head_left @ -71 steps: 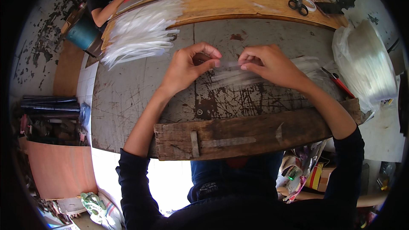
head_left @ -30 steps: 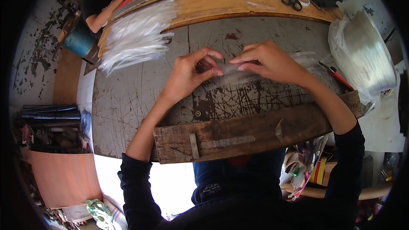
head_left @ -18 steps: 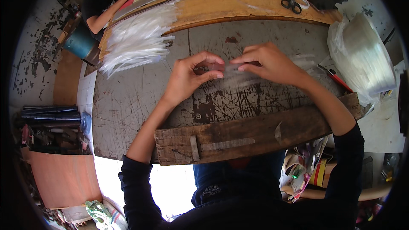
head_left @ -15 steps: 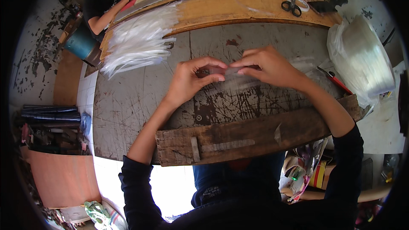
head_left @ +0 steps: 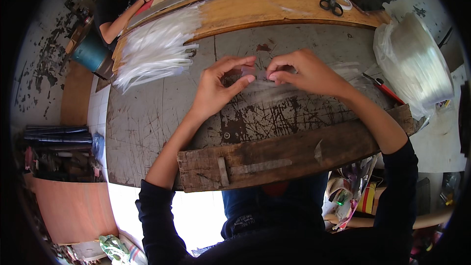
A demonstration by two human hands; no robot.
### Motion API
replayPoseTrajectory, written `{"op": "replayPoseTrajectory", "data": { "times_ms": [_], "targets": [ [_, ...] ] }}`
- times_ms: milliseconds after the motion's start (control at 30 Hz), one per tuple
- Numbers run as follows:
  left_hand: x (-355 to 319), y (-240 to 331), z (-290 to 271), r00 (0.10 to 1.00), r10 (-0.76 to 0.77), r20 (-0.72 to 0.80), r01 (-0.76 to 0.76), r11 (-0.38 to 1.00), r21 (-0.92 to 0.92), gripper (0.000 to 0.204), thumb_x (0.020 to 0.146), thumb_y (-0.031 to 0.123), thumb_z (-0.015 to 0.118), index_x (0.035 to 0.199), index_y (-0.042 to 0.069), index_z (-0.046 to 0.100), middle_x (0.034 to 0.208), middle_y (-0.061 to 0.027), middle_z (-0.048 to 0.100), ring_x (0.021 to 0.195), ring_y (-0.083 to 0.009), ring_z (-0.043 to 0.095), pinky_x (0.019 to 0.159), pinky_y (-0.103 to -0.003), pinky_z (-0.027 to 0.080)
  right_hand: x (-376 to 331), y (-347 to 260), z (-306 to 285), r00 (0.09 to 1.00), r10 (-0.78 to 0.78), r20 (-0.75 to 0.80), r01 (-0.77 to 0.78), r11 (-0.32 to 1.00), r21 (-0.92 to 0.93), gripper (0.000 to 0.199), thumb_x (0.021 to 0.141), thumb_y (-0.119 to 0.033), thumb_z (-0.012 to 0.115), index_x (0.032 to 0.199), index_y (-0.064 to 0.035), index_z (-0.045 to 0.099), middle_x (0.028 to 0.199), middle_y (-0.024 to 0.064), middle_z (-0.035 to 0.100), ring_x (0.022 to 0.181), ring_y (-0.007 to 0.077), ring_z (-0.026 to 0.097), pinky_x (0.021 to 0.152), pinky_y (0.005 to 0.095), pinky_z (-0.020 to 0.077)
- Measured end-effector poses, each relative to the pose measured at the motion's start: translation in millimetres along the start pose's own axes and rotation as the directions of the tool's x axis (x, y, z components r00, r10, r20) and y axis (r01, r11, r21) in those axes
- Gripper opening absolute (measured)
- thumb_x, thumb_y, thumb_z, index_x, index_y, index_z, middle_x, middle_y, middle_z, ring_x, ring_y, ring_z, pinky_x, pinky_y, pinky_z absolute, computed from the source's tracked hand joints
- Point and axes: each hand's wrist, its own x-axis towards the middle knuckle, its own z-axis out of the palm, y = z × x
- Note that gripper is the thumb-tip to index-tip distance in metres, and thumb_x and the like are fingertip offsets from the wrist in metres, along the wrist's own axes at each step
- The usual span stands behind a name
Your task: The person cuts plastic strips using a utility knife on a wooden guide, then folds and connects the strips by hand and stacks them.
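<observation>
I see my left hand (head_left: pixel 218 86) and right hand (head_left: pixel 299 71) meeting over the middle of the worn grey worktable (head_left: pixel 147 127), fingertips almost touching. Both are pinched, thumb against forefinger, on a small clear plastic sleeve (head_left: pixel 255 74) held just above the tabletop; the other fingers curl loosely. More clear film lies flat on the table under and to the right of my right hand, hard to separate from the scratched surface.

A rough wooden plank (head_left: pixel 294 154) lies across the near edge of the table, just in front of my forearms. To the far left a fanned pile of clear plastic sleeves (head_left: pixel 157 49) rests partly on the grey top and partly on a lighter wooden board (head_left: pixel 274 7). Black-handled scissors (head_left: pixel 331 4) lie on that board at the far right. A large clear bag of plastic stock (head_left: pixel 412 64) sits at the right edge, with a red-handled tool (head_left: pixel 385 88) beside it. Another person's arm (head_left: pixel 130 12) reaches in at the far left.
</observation>
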Motion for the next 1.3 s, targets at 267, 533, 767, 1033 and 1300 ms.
{"op": "replayPoseTrajectory", "data": {
  "times_ms": [267,533,767,1033,1300],
  "targets": [
    [-1.4,-15.1,-3.1,0.971,0.176,0.161,-0.232,0.851,0.471,0.028,0.069,0.012,0.07,0.097,0.011,0.065,0.091,-0.0063,0.058,0.081,-0.0212,0.059,0.07,-0.031,0.049,-0.7,2.7,-7.3,0.994,0.1,-0.053,-0.105,0.989,-0.105,0.015,0.084,-0.014,0.052,0.081,0.0004,0.057,0.061,0.0084,0.057,0.056,0.0188,0.055,0.054,0.0315,0.0409],
    [-2.5,-7.2,-0.2,0.993,0.105,0.055,-0.118,0.903,0.413,0.016,0.07,0.01,0.07,0.085,0.007,0.067,0.077,-0.0062,0.06,0.067,-0.0208,0.059,0.06,-0.03,0.047,-1.7,8.1,-1.1,0.996,-0.063,-0.063,0.049,0.979,-0.197,0.016,0.081,-0.016,0.056,0.081,-0.0002,0.059,0.072,0.0112,0.059,0.066,0.0222,0.056,0.061,0.0332,0.0426],
    [-2.6,-9.2,-2.8,0.987,0.149,0.066,-0.163,0.893,0.419,0.017,0.069,0.009,0.071,0.085,0.006,0.066,0.076,-0.0065,0.06,0.063,-0.0174,0.057,0.057,-0.028,0.045,-0.4,5.9,-2.5,0.999,-0.048,-0.009,0.046,0.98,-0.191,0.016,0.077,-0.017,0.06,0.08,-0.0008,0.062,0.074,0.0116,0.06,0.069,0.024,0.057,0.062,0.0333,0.0431],
    [-0.6,-13.7,-4.4,1.0,-0.017,-0.017,0.019,0.995,0.093,0.014,0.073,0.008,0.069,0.087,0.007,0.068,0.078,-0.0045,0.063,0.067,-0.008,0.059,0.058,-0.024,0.049,0.3,14.7,2.6,0.987,-0.144,-0.07,0.137,0.986,-0.093,0.017,0.077,-0.018,0.061,0.08,-0.0015,0.063,0.073,0.0113,0.061,0.066,0.0238,0.058,0.06,0.0331,0.0433],
    [-0.1,-5.0,-3.2,0.983,-0.181,0.04,0.185,0.963,-0.196,0.012,0.078,0.007,0.063,0.089,0.002,0.065,0.085,-0.0076,0.063,0.074,-0.0123,0.06,0.066,-0.024,0.053,1.2,3.4,6.4,0.997,-0.034,-0.07,0.026,0.994,-0.109,0.019,0.078,-0.022,0.06,0.088,-0.0067,0.067,0.072,0.0084,0.064,0.064,0.02,0.06,0.058,0.0297,0.0441]
  ]
}}
